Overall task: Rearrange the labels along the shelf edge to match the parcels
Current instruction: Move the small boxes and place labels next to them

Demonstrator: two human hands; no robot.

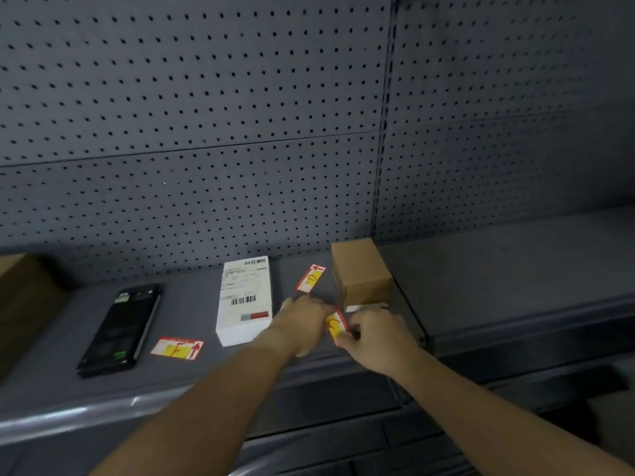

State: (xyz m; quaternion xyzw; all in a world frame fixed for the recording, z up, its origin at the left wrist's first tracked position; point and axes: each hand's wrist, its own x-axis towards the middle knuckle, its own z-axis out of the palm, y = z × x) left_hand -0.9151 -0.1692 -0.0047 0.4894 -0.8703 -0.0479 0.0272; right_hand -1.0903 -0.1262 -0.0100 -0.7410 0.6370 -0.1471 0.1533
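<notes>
Three red, white and yellow labels are in view. One label (177, 348) lies flat near the shelf's front edge, beside a black phone (120, 329). A second label (310, 278) lies between the white parcel (244, 300) and the small brown box (360, 271). My right hand (374, 334) pinches the third label (337, 325), lifted off the shelf in front of the brown box. My left hand (302, 322) reaches forward beside it, blurred, its fingertips close to the second label; whether it touches either label is unclear.
The grey shelf (86, 407) has a pegboard back wall (206, 115). A large brown carton (24, 304) stands at the far left. A second shelf section (515, 269) continues to the right past a dark upright.
</notes>
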